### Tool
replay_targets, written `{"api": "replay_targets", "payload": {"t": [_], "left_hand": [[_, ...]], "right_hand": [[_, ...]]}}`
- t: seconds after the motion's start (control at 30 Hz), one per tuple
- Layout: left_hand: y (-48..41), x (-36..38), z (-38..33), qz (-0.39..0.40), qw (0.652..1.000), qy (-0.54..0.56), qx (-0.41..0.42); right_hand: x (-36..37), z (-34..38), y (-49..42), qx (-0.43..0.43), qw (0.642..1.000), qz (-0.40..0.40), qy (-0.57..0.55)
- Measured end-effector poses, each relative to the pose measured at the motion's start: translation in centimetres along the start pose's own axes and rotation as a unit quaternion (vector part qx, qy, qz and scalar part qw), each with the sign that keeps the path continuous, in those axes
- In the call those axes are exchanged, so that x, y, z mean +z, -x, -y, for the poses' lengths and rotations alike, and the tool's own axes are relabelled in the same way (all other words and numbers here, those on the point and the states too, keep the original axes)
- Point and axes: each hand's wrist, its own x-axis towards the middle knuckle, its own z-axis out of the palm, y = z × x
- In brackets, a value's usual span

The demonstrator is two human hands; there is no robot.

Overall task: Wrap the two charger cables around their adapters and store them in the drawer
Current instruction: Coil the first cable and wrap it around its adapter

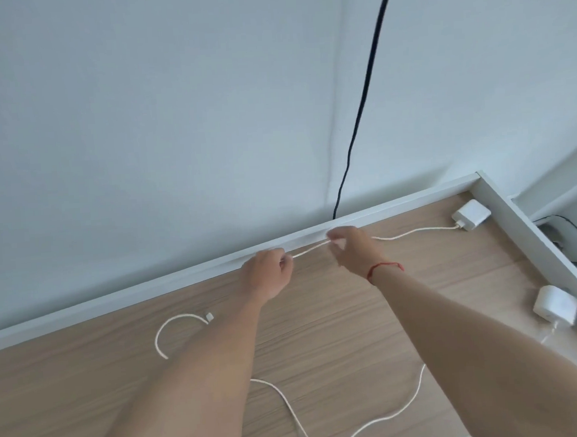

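The left hand (267, 273) and right hand (349, 248) each pinch the white cable (311, 249), which is held straight between them just above the desk (320, 324) near its back rim; it runs on to an adapter (471, 214) in the far right corner; a second adapter (555, 306) sits nearer; a loose cable (292, 407) curls across the wood.

Two white adapters on one wooden desk (320, 317): the corner adapter (471, 214) at its far right corner, the edge adapter (555, 306) by its right edge. Two white cables: far cable (413, 232), near cable (292, 410). One black cord (364, 105).
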Motion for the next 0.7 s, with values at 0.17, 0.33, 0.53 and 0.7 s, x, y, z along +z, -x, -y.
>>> {"api": "replay_targets", "payload": {"t": [0.17, 0.33, 0.53, 0.7], "left_hand": [[0.6, -0.8, 1.7, 0.008, 1.0, 0.011, -0.003], [1.6, -1.2, 4.3, 0.038, 0.988, 0.141, -0.056], [3.3, -2.5, 7.9, 0.075, 0.967, 0.205, -0.13], [5.2, -3.8, 12.0, 0.024, 0.986, 0.08, -0.146]], "right_hand": [[3.9, 5.7, 0.1, -0.045, 0.986, 0.158, -0.028], [5.9, 5.7, -0.4, -0.018, 0.997, 0.069, 0.031], [6.3, 5.5, 0.0, 0.029, 0.994, -0.007, 0.106], [5.2, 4.1, 0.7, 0.083, 0.99, -0.027, 0.113]]}}
